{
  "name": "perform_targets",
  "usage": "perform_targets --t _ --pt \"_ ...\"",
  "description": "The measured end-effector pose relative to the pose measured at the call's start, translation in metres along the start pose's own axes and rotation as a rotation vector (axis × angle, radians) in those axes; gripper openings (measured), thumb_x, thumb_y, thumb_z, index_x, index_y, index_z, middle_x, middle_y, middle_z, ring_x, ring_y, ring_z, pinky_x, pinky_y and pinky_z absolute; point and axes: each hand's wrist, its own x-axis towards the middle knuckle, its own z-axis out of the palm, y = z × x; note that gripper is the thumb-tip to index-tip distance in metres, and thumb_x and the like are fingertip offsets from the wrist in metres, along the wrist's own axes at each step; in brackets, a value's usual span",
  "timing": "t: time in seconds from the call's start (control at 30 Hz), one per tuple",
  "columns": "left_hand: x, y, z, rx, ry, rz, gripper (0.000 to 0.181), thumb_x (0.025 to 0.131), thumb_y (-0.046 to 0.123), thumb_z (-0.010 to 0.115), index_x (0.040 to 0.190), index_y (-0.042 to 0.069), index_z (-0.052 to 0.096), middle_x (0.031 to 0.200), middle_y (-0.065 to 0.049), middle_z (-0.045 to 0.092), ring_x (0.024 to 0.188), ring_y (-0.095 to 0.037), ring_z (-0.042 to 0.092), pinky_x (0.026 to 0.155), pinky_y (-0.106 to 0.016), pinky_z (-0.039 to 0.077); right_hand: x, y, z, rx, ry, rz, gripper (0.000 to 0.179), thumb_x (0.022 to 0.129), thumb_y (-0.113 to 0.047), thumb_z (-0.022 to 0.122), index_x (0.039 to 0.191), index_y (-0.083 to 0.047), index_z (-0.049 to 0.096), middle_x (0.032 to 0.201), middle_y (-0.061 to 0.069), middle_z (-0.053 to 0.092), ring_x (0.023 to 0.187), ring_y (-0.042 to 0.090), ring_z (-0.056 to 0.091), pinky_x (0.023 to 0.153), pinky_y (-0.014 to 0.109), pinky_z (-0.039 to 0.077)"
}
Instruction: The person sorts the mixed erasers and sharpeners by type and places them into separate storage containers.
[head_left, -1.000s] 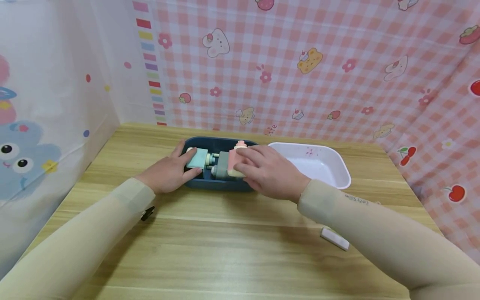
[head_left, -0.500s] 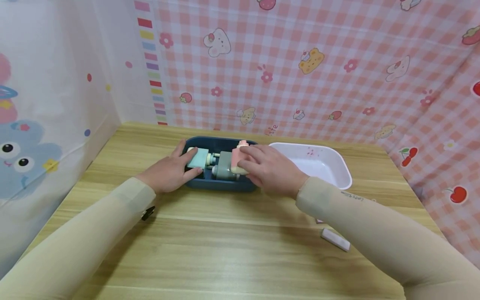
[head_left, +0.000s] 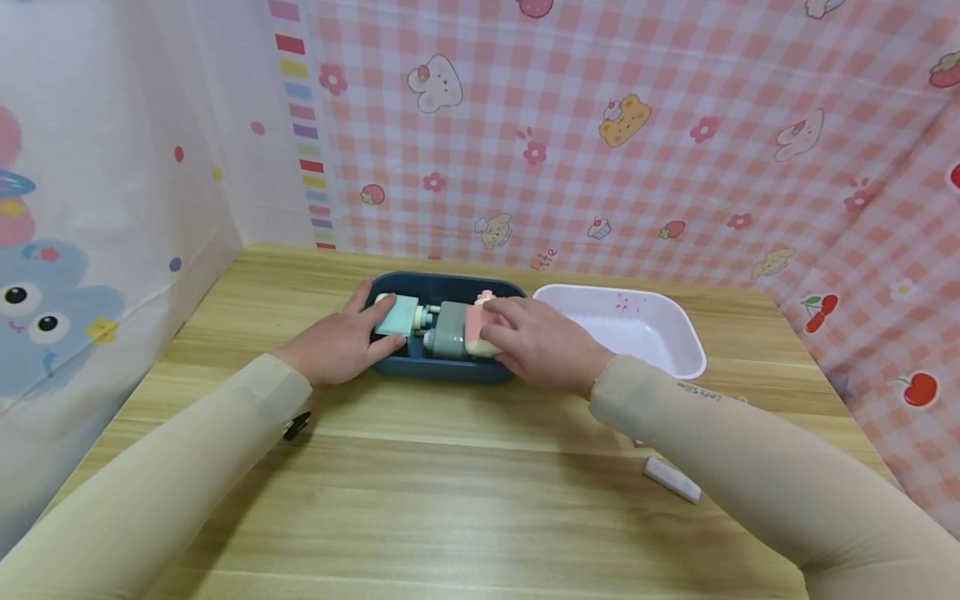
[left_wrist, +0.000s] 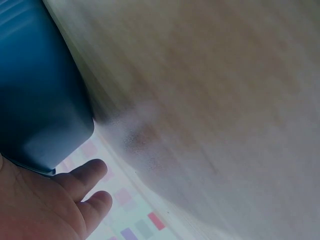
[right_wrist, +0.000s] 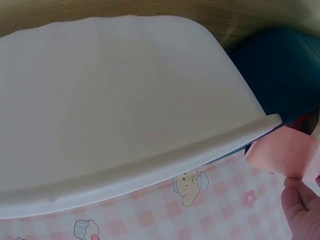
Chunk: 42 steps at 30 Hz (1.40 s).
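Note:
A dark blue bin (head_left: pixel 442 372) stands near the back of the wooden table. Inside it lie a mint-green bottle (head_left: pixel 398 317) and a grey-green bottle (head_left: pixel 451 325). My left hand (head_left: pixel 337 342) rests at the bin's left end, its fingers extended over the rim and touching the mint bottle. In the left wrist view, two fingertips (left_wrist: pixel 92 172) reach past the bin's outer wall. With its fingers curled, my right hand (head_left: pixel 542 346) grips a pink bottle (head_left: pixel 477 323) with a cream edge over the bin's right part. The right wrist view shows that pink bottle (right_wrist: pixel 284 151) by the rim.
A white bin (head_left: pixel 637 333) stands directly right of the blue one. Nearer the front right, a small white bar (head_left: pixel 672 479) lies on the table (head_left: pixel 450 500). A pink scrap (head_left: pixel 640 442) peeks out beside the right sleeve. A pink checked cloth (head_left: pixel 562 183) hangs behind.
The pink bottle in my right hand has shifted slightly right, then lower into the blue bin, uncovering more of the grey-green bottle. My left hand has stayed put.

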Motion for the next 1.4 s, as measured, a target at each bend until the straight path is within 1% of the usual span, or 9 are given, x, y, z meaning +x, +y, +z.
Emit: perform_targets --t 0.13,0.27,0.43,0.57,0.67,0.83,1.03,1.23,1.4 --pt "0.0011 0.0003 0.0005 0.001 0.004 -0.002 0.088 0.105 0.07 0.039 0.17 0.014 0.018 0.176 -0.027 -0.005 0.141 -0.054 0.051 0.117 -0.062 0.045 -0.0004 -0.0001 0.0007 -0.012 -0.02 0.006 0.029 0.096 -0.018 0.079 0.121 -0.011 0.067 0.142 0.017 0.061 0.126 0.034 0.065 0.109 0.047 0.055" --pt "0.0018 0.0005 0.0009 0.006 0.008 -0.006 0.09 0.104 0.073 0.037 0.17 0.014 0.018 0.176 -0.027 -0.005 0.141 -0.054 0.051 0.117 -0.062 0.045 0.0 -0.0016 -0.0013 -0.006 -0.046 0.018 0.028 0.097 -0.019 0.077 0.122 -0.011 0.066 0.145 0.018 0.06 0.129 0.034 0.064 0.111 0.046 0.054" --pt "0.001 -0.0001 -0.0002 0.001 0.002 -0.005 0.09 0.104 0.072 0.037 0.17 0.014 0.017 0.176 -0.026 -0.007 0.14 -0.053 0.052 0.116 -0.062 0.046 0.0 -0.0027 -0.003 0.014 -0.127 0.07 0.027 0.099 -0.021 0.075 0.122 -0.012 0.066 0.147 0.015 0.061 0.131 0.032 0.063 0.114 0.044 0.052" --pt "0.0005 -0.0006 -0.0003 0.003 -0.001 -0.001 0.089 0.105 0.07 0.037 0.17 0.014 0.016 0.176 -0.026 -0.007 0.139 -0.054 0.053 0.115 -0.062 0.046 -0.0008 -0.0021 -0.0035 0.008 -0.178 0.098 0.025 0.102 -0.021 0.071 0.125 -0.013 0.068 0.144 0.012 0.063 0.129 0.029 0.063 0.115 0.042 0.052" --pt "0.0004 -0.0005 -0.0004 0.005 0.001 0.002 0.088 0.106 0.07 0.038 0.17 0.013 0.017 0.175 -0.027 -0.006 0.139 -0.054 0.054 0.115 -0.062 0.047 -0.0009 -0.0003 -0.0029 -0.025 -0.176 0.075 0.023 0.104 -0.016 0.066 0.126 -0.011 0.069 0.14 0.011 0.066 0.129 0.028 0.064 0.116 0.042 0.051" --pt "0.0001 0.0008 -0.0019 0.001 0.005 0.003 0.087 0.106 0.068 0.039 0.17 0.013 0.018 0.175 -0.027 -0.006 0.138 -0.054 0.054 0.115 -0.062 0.047 0.0011 0.0011 -0.0002 -0.067 -0.17 0.015 0.027 0.105 -0.012 0.064 0.131 -0.01 0.071 0.136 0.008 0.07 0.132 0.026 0.065 0.117 0.043 0.05" --pt "0.0008 0.0008 -0.0012 0.009 -0.004 -0.007 0.088 0.105 0.069 0.039 0.17 0.014 0.017 0.176 -0.026 -0.006 0.139 -0.053 0.054 0.115 -0.061 0.047 -0.0002 -0.0001 -0.0001 -0.072 -0.202 0.019 0.031 0.105 -0.011 0.063 0.135 -0.01 0.07 0.139 0.007 0.069 0.134 0.026 0.064 0.116 0.044 0.051" --pt "0.0007 0.0007 -0.0008 0.008 -0.003 -0.013 0.087 0.106 0.068 0.04 0.17 0.014 0.017 0.176 -0.025 -0.007 0.138 -0.052 0.055 0.114 -0.061 0.048 -0.0024 0.0012 -0.001 -0.093 -0.178 -0.016 0.032 0.104 -0.01 0.063 0.136 -0.012 0.069 0.143 0.009 0.066 0.134 0.028 0.063 0.116 0.044 0.051" --pt "0.0001 0.0011 -0.0004 0.011 -0.006 -0.012 0.087 0.106 0.068 0.04 0.17 0.014 0.017 0.176 -0.025 -0.007 0.139 -0.053 0.054 0.114 -0.061 0.048 -0.0058 0.0023 -0.0032 -0.102 -0.175 -0.006 0.038 0.104 -0.013 0.065 0.142 -0.011 0.067 0.15 0.012 0.063 0.139 0.03 0.061 0.117 0.046 0.05"
